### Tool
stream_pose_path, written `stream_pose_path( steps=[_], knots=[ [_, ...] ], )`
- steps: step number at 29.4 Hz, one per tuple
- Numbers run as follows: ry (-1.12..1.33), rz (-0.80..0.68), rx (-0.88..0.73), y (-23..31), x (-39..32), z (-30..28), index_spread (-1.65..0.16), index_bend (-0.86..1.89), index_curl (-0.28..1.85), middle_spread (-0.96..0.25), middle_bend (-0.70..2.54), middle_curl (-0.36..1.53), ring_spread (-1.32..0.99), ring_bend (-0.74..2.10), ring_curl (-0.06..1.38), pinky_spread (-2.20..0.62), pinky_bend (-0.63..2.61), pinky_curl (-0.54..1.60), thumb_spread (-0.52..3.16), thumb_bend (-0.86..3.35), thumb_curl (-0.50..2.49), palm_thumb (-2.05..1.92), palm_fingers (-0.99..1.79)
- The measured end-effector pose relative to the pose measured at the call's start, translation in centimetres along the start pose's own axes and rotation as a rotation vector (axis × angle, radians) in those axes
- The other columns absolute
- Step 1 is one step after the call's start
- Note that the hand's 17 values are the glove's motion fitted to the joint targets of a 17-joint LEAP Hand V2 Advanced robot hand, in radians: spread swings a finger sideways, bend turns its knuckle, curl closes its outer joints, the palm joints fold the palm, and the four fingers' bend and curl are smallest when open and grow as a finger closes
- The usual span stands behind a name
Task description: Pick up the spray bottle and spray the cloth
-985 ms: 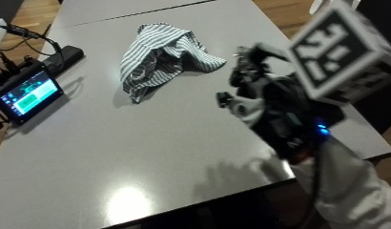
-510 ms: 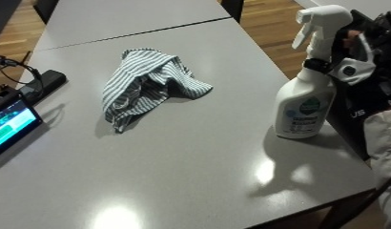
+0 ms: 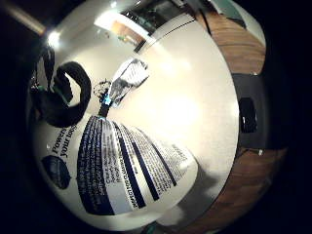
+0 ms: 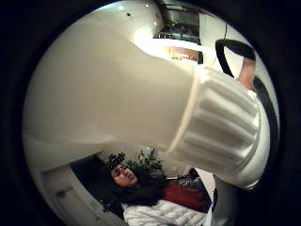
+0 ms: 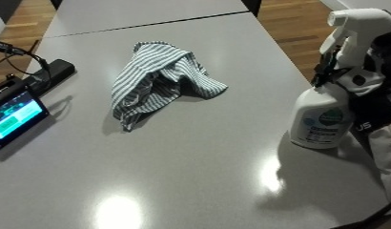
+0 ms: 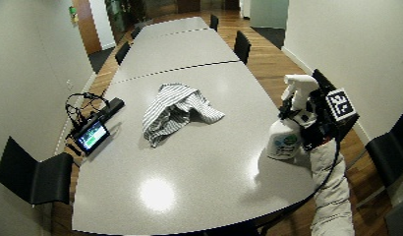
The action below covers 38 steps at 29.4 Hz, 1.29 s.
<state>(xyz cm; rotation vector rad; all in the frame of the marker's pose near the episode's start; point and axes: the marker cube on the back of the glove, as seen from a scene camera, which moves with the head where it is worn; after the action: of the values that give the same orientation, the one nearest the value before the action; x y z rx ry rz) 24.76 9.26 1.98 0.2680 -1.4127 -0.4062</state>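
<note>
A white spray bottle with a trigger head stands upright on the grey table near its right edge. My gloved right hand is behind it at neck height. In the little finger side palm view a black finger curls round beside the bottle's label. The bottle's neck and ribbed collar fill the thumb side palm view. A grey and white striped cloth lies crumpled mid-table, well to the left of the bottle.
A small lit screen and a black power strip with cables sit at the table's left edge. Black chairs stand around the table. The table's right edge runs just past the bottle.
The outside camera has shifted. A second ago my hand was in the air with no bottle in it; now it is at the bottle's neck. The cloth lies as before.
</note>
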Motion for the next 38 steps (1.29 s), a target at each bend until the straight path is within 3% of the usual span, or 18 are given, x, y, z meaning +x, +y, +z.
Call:
stream_pose_path(
  steps=[12,15,24,30,34,38],
  knots=[
    [0.154,0.040,0.195,2.0,-0.7,-0.4,-0.25,0.31,0.53,-0.16,0.58,0.47,-0.18,0.55,0.44,-0.26,0.34,0.37,0.33,0.00,0.62,1.10,1.27],
    [0.377,0.024,0.182,1.2,-1.1,-0.8,-0.24,0.30,0.54,-0.16,0.58,0.48,-0.18,0.57,0.45,-0.27,0.34,0.38,0.31,-0.02,0.64,1.10,1.28],
    [1.125,-0.027,-0.066,-9.4,-3.2,3.3,-0.24,0.30,0.56,-0.16,0.57,0.49,-0.18,0.57,0.46,-0.27,0.34,0.40,0.25,-0.03,0.67,1.10,1.30],
    [1.458,0.009,-0.142,-11.4,-2.3,4.9,-0.24,0.30,0.57,-0.16,0.58,0.50,-0.18,0.56,0.46,-0.27,0.33,0.41,0.23,-0.03,0.68,1.09,1.30],
    [1.423,0.028,-0.109,-11.5,-2.0,4.3,-0.23,0.30,0.58,-0.16,0.57,0.50,-0.17,0.56,0.47,-0.28,0.34,0.41,0.21,-0.03,0.69,1.08,1.31],
    [1.038,0.099,0.034,-11.9,-3.2,1.9,-0.23,0.30,0.59,-0.16,0.57,0.50,-0.17,0.56,0.47,-0.28,0.34,0.41,0.20,-0.03,0.70,1.07,1.31]
  ],
)
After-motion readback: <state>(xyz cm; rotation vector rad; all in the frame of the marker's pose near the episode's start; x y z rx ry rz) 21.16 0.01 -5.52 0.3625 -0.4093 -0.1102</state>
